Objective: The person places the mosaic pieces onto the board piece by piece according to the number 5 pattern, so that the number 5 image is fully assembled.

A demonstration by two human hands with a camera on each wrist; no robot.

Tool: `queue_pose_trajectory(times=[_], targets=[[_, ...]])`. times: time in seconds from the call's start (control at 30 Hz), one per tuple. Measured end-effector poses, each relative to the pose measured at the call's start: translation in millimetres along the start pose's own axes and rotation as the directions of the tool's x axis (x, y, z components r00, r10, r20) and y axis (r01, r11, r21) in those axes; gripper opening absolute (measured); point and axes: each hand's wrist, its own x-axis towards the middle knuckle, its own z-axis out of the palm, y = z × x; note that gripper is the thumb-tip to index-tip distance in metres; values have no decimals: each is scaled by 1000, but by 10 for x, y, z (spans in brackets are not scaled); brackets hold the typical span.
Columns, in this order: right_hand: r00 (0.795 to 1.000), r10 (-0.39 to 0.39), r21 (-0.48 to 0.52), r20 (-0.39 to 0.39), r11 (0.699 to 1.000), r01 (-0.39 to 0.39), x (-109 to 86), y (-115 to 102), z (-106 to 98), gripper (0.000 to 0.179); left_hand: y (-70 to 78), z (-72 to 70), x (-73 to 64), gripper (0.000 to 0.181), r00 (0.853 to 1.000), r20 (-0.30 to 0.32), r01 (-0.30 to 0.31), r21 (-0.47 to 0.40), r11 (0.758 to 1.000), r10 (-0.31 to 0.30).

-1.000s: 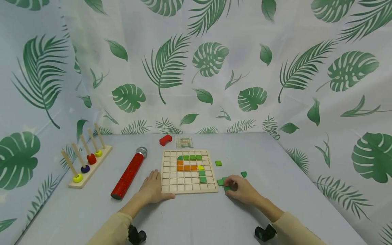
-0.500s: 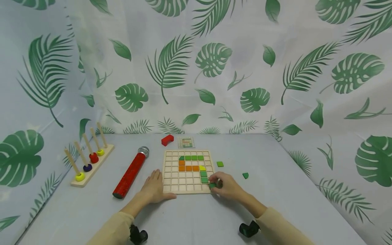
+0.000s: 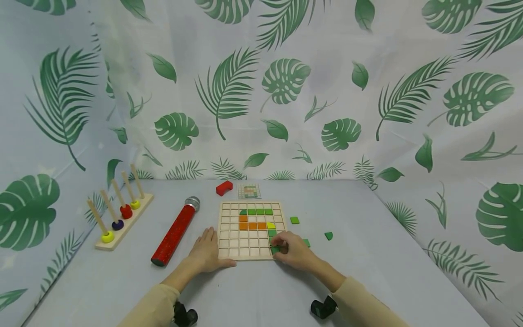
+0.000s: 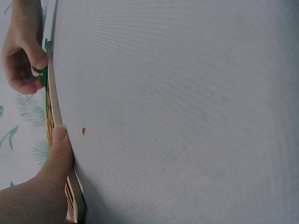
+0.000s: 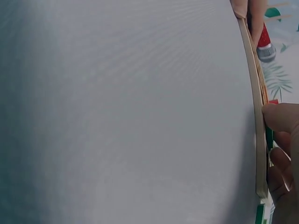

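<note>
A wooden grid board [image 3: 245,251] lies on the table, with green, orange and yellow tiles in some of its cells. My left hand [image 3: 204,252] rests against its left edge, fingers straight and thumb along the near edge. At the near right part of the board, my right hand [image 3: 295,251] pinches a green tile [image 3: 275,250] between thumb and fingers, low over the cells. The left wrist view shows this green tile [image 4: 45,77] edge-on at the board's surface. My fingers partly cover it, so whether it sits in a cell is unclear.
Right of the board lie a green square [image 3: 294,220], a rounded green piece [image 3: 328,236] and a partly hidden green tile [image 3: 306,243]. Behind it are a patterned card [image 3: 249,191] and red block [image 3: 224,188]. Leftward lie a red microphone [image 3: 175,234] and a peg stacker [image 3: 108,245].
My right hand has picked up a green tile from the table right of the board and carried it left onto the board's near right part. The left hand stays at the board's edge.
</note>
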Motion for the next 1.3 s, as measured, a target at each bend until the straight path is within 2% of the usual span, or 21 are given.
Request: queue_pose_trajectory(times=[0.23,0.63,0.83,1.0,1.3], targets=[[999,-38,3,-33,999,38,-16,41,15,30,15,0,-2,112,1000,-5,-7,5,1000,7],[996,-32,-25,-83,999,30,11,44,51,30,-10,23,21,113,1000,-6,8,7,1000,-8],[998,-17,-12,-67,1000,16,17,43,-11,27,-6,11,7,112,1000,-2,8,3,1000,-8],[991,22,-16,-129,1000,-25,16,160,-184,19,-5,3,-3,112,1000,-10,0,10,1000,0],[955,185,-81,-230,975,-209,-54,481,-456,18,7,3,-8,112,1000,-6,2,3,1000,-2]])
